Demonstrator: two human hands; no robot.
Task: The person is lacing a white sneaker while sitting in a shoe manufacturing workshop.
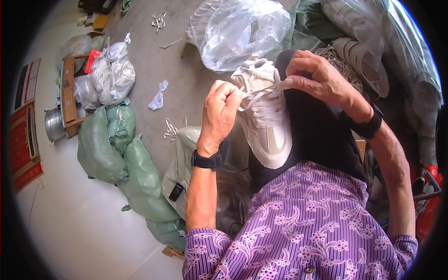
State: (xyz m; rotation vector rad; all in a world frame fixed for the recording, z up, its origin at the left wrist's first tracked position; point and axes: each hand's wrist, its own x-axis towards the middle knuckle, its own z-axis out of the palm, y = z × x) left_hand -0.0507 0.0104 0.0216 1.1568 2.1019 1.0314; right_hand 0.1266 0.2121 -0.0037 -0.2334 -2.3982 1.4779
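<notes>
A white and beige sneaker (267, 123) rests on my lap, its toe toward me and its tongue pointing away. White shoelace (264, 88) runs through its eyelets and stretches across the upper part of the shoe. My left hand (219, 109) pinches the lace at the left side of the shoe opening. On the other side, my right hand (322, 79) grips the lace between thumb and fingers, pulling it into a fairly straight line between both hands. The fingers of each hand are closed, and the sole is hidden beneath the shoe.
Clear plastic bags (242, 32) lie just beyond the shoe. A bundle of white laces (338, 65) and more bagged shoes (361, 60) are at the right. Green woven sacks (144, 177) line the left, near a wooden drawer unit (68, 88). Loose laces (158, 21) lie on the floor.
</notes>
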